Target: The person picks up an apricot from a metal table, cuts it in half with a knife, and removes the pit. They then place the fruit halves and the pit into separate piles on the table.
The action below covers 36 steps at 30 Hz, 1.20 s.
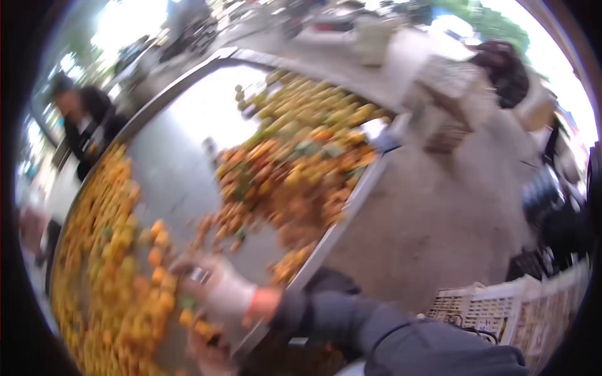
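Note:
My right hand (219, 288), in a pale glove with an orange-red band at the wrist, reaches across the near edge of a metal sorting table (169, 169). Its fingers curl down beside loose round orange fruit (164, 301), and a small shiny spot shows on them. Motion smears the fingers, so I cannot tell whether they hold a fruit. Below it, at the bottom edge, my left hand (210, 357) is partly visible and blurred, close to a few orange fruit (204, 329) and a dark spot.
Yellow-orange fruit (103, 269) covers the table's left side; a mixed heap (301, 156) with green leaves lies on the right. A person in dark clothes (94, 119) stands beyond the left edge. Plastic crates (476, 307) stand at lower right, stacked boxes (451, 81) farther back.

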Tool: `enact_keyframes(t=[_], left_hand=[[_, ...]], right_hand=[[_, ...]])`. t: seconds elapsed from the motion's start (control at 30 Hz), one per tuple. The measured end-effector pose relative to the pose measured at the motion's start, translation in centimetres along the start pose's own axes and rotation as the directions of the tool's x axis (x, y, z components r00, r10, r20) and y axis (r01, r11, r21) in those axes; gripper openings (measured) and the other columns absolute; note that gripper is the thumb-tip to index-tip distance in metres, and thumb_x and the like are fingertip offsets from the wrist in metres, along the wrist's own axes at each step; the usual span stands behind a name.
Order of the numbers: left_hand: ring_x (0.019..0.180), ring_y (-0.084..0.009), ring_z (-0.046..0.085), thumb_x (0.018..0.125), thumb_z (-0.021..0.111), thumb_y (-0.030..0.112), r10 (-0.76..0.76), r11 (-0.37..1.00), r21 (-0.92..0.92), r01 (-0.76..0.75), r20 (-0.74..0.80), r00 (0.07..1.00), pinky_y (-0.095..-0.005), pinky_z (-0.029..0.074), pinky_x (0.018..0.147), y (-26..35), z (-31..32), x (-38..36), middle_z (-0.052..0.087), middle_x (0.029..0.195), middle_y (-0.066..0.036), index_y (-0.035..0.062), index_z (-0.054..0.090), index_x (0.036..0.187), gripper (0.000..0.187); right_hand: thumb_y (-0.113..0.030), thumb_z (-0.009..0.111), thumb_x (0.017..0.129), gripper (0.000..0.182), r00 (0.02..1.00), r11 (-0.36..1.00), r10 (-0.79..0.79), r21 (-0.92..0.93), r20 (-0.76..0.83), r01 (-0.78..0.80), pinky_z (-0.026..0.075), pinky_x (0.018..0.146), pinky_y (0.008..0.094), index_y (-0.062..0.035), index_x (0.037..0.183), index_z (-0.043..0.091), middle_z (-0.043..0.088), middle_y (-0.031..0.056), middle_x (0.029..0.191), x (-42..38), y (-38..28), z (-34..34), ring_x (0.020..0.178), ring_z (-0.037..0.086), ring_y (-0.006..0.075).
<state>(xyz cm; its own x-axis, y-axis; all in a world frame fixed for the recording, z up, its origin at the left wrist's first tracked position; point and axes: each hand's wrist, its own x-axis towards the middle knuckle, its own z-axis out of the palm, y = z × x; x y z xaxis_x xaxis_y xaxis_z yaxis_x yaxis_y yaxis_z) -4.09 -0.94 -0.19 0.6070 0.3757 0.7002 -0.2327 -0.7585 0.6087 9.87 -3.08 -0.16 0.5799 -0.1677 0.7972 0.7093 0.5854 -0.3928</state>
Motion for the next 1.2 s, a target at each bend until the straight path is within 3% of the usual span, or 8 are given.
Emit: enact_keyframes(t=[0.03, 0.13, 0.17, 0.2, 0.73, 1.0, 1.07, 1.2], left_hand=[[0.061, -0.0167, 0.057, 0.087, 0.055, 0.024, 0.204, 0.722, 0.624, -0.299, 0.221, 0.954, -0.0294, 0.05, 0.06, -0.6, -2.7, -1.8, 0.061, 0.084, -0.001, 0.0114, 0.056, 0.123, 0.039], [0.051, -0.0036, 0.045, 0.095, 0.036, 0.063, -0.498, 0.818, -0.327, 0.473, 0.008, 0.867, -0.0149, 0.031, 0.044, -2.8, 6.1, -14.7, 0.056, 0.069, 0.002, 0.0051, 0.059, 0.119, 0.067], [0.049, -0.0037, 0.044, 0.095, 0.037, 0.063, -0.898, 0.172, -0.499, 0.849, 0.276, 0.344, -0.0152, 0.032, 0.043, 1.2, 9.6, -24.7, 0.056, 0.068, 0.002, 0.0043, 0.06, 0.118, 0.067], [0.048, -0.0039, 0.044, 0.095, 0.038, 0.063, -0.921, -0.023, -0.559, 0.829, 0.334, 0.199, -0.0154, 0.032, 0.042, -1.4, 10.1, -25.1, 0.055, 0.067, 0.002, 0.0036, 0.06, 0.117, 0.067], [0.045, -0.0084, 0.044, 0.098, 0.043, 0.048, -0.947, -0.029, -0.501, 0.865, 0.291, 0.137, -0.0208, 0.03, 0.04, 0.7, 11.1, -25.7, 0.055, 0.063, -0.002, 0.0058, 0.061, 0.095, 0.046], [0.056, -0.0169, 0.053, 0.097, 0.048, 0.025, -0.531, 0.833, -0.063, 0.55, 0.188, 0.826, -0.0315, 0.043, 0.053, -2.3, 12.1, -29.6, 0.058, 0.07, -0.005, 0.0061, 0.057, 0.087, 0.023], [0.053, -0.0156, 0.051, 0.096, 0.05, 0.024, -0.796, 0.253, -0.381, 0.889, 0.44, 0.415, -0.03, 0.041, 0.049, -2.2, 12.3, -29.0, 0.056, 0.071, -0.004, 0.007, 0.055, 0.086, 0.02], [0.048, -0.01, 0.048, 0.095, 0.054, 0.029, -0.827, -0.125, -0.62, 0.774, 0.497, 0.264, -0.0252, 0.035, 0.04, -1.2, 10.8, -27.4, 0.056, 0.068, -0.004, 0.0079, 0.059, 0.091, 0.022]], right_hand=[[-0.005, 0.062, 0.085, 0.02, 0.94, 0.77, 0.291, 0.538, 0.18, -0.342, 0.047, 0.088, 0.0279, -0.0081, 0.104, 0.067, 0.064, 0.0085, 0.107, -0.3, -2.7, -3.6, 0.099, 0.061, 0.0186], [-0.008, 0.05, 0.09, 0.022, 0.614, 0.425, 0.64, 0.454, 0.461, -0.783, 0.029, 0.033, 0.0228, -0.0052, 0.109, 0.06, 0.052, -0.0012, 0.062, -6.3, -6.0, -13.3, 0.04, 0.045, 0.0069], [-0.007, 0.054, 0.091, 0.017, 0.228, 0.169, 0.931, 0.217, 0.284, -0.961, 0.023, 0.033, 0.0224, -0.0079, 0.105, 0.063, 0.043, -0.0039, 0.053, -12.2, -9.4, -19.1, 0.036, 0.035, 0.0066], [-0.008, 0.049, 0.093, 0.017, 0.2, 0.098, 0.939, 0.339, 0.28, -0.936, 0.02, 0.034, 0.0228, -0.0065, 0.106, 0.06, 0.033, -0.003, 0.054, -13.4, -6.9, -19.4, 0.037, 0.026, 0.0059], [-0.002, 0.052, 0.089, 0.016, 0.205, 0.177, 0.903, 0.106, 0.377, -0.978, 0.025, 0.035, 0.0223, -0.0023, 0.102, 0.061, 0.039, -0.002, 0.054, -16.2, -9.6, -18.8, 0.037, 0.03, 0.0066], [-0.015, 0.049, 0.097, 0.039, 0.102, -0.043, 0.911, 0.338, 0.4, -0.94, 0.021, 0.035, 0.02, -0.0035, 0.134, 0.046, 0.03, -0.0066, 0.06, -18.4, -6.3, -20.0, 0.041, 0.028, 0.0025], [-0.012, 0.045, 0.098, 0.037, 0.084, -0.059, 0.94, 0.398, 0.331, -0.915, 0.02, 0.03, 0.019, -0.0002, 0.133, 0.046, 0.03, -0.0057, 0.059, -18.4, -5.9, -19.6, 0.039, 0.024, 0.0027], [-0.007, 0.042, 0.099, 0.034, 0.081, -0.167, 0.89, 0.485, 0.449, -0.859, 0.022, 0.03, 0.0182, 0.0009, 0.131, 0.049, 0.029, -0.0047, 0.06, -19.4, -4.7, -20.3, 0.04, 0.025, 0.0032]])
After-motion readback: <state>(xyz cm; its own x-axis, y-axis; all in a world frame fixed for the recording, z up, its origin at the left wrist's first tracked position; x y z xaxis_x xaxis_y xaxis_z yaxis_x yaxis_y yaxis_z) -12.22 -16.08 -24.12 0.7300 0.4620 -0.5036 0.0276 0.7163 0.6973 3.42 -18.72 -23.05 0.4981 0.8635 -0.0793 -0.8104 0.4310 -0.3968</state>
